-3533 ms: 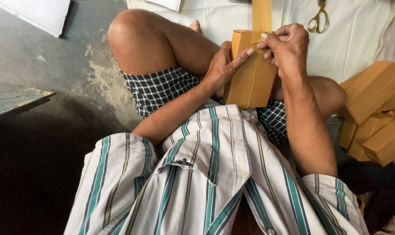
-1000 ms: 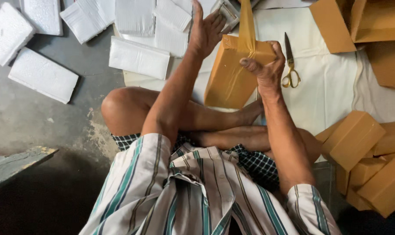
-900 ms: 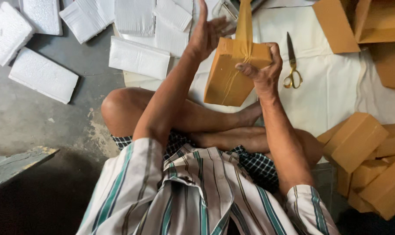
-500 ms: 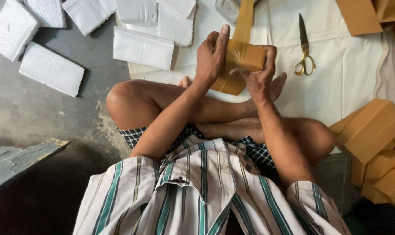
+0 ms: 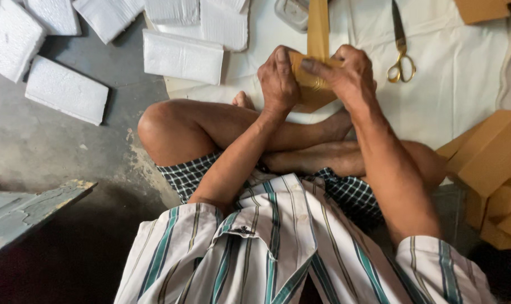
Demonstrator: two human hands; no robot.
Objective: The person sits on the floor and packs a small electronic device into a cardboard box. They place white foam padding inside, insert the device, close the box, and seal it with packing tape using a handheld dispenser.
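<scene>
Soft daylight falls from the far side, leaving the white cloth (image 5: 464, 84) bright, nearly washed out. The near left floor (image 5: 58, 259) sinks into deep shadow. Focus is sharp throughout, without blur.

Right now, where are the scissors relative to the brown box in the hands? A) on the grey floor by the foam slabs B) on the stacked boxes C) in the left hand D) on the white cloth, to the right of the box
D: the scissors lie flat on the white cloth, right of the brown box that the left hand and right hand grip together.
</scene>
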